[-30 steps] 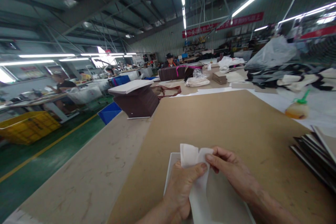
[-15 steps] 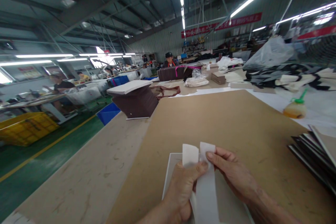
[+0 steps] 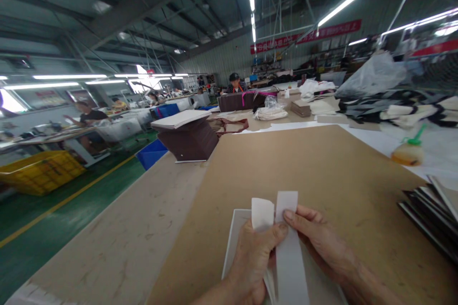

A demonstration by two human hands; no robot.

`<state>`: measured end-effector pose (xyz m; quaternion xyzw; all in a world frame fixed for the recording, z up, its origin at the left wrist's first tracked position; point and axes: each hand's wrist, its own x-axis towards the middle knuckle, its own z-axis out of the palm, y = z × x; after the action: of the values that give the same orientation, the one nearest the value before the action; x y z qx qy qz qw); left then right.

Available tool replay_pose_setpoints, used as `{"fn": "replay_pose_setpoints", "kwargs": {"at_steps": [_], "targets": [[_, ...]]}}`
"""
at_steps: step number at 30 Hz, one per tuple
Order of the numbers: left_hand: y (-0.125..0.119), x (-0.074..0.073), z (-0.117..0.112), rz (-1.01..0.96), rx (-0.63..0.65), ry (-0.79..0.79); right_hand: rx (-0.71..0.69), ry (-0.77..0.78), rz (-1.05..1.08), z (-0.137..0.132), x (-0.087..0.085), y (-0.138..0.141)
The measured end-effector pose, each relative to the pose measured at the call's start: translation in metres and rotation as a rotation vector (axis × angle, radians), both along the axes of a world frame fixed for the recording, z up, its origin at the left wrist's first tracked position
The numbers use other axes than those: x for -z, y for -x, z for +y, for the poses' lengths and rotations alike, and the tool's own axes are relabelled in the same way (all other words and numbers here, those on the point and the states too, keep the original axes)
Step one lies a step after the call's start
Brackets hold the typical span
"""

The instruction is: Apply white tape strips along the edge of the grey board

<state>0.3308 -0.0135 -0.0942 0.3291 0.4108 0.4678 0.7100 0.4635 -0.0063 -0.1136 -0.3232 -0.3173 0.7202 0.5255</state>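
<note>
My left hand [image 3: 252,252] is closed around a pale strip [image 3: 263,212] whose top end sticks up above the fingers. Its thumb reaches across to the edge of a second, longer white strip [image 3: 291,267]. My right hand [image 3: 320,231] pinches that longer strip near its upper end, thumb in front and fingers behind. Under both hands lies a grey panel with a white edge [image 3: 232,233], mostly covered by my hands and the strips. Brown board [image 3: 272,162] spreads beneath it across the table.
A stack of dark brown panels [image 3: 193,143] stands at the table's left edge. Dark panels [image 3: 431,217] lie at the right, with a green-topped bottle [image 3: 410,151] behind them. Fabric scraps [image 3: 379,105] are heaped at the back right. A person [image 3: 235,84] sits beyond the table.
The view has shifted slightly, moving the scene a little to the right. The longer strip stands straighter between my hands. Both hands keep their hold.
</note>
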Motion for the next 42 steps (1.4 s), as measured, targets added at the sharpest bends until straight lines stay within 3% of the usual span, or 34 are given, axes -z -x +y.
{"fn": "replay_pose_setpoints", "kwargs": {"at_steps": [4, 7, 11, 14, 17, 21, 25, 27, 33, 39, 42], "targets": [[0.004, 0.002, -0.002, 0.273, 0.120, 0.018, 0.058, 0.005, -0.065, 0.003, 0.004, 0.001], [0.021, -0.011, -0.007, 0.350, 0.230, -0.013, 0.140, 0.009, -0.091, 0.003, -0.002, -0.005], [0.072, -0.042, -0.007, 0.577, 0.062, -0.209, 0.282, 0.034, -0.218, 0.001, -0.025, -0.035], [0.115, -0.051, 0.002, 0.794, -0.084, -0.407, 0.432, -0.025, -0.382, 0.002, -0.046, -0.068], [0.138, -0.036, 0.011, 1.023, -0.108, -0.566, 0.430, -0.069, -0.622, 0.006, -0.055, -0.088], [0.134, -0.005, 0.017, 1.250, 0.222, -0.808, 0.144, -0.030, -0.982, 0.020, -0.041, -0.083], [0.122, 0.017, 0.024, 1.392, 0.424, -0.917, -0.164, -0.373, -1.251, 0.038, -0.024, -0.056], [0.121, 0.026, 0.029, 1.439, 0.477, -0.937, -0.261, -0.422, -1.277, 0.045, -0.024, -0.039], [0.125, 0.039, 0.034, 1.486, 0.537, -0.951, -0.413, -0.232, -1.319, 0.061, -0.033, 0.009], [0.127, 0.042, 0.032, 1.480, 0.526, -0.996, -0.391, -0.161, -1.003, 0.086, 0.000, 0.026], [0.128, 0.043, 0.032, 1.478, 0.523, -0.994, -0.388, -0.181, -0.976, 0.095, 0.014, 0.028]]}}
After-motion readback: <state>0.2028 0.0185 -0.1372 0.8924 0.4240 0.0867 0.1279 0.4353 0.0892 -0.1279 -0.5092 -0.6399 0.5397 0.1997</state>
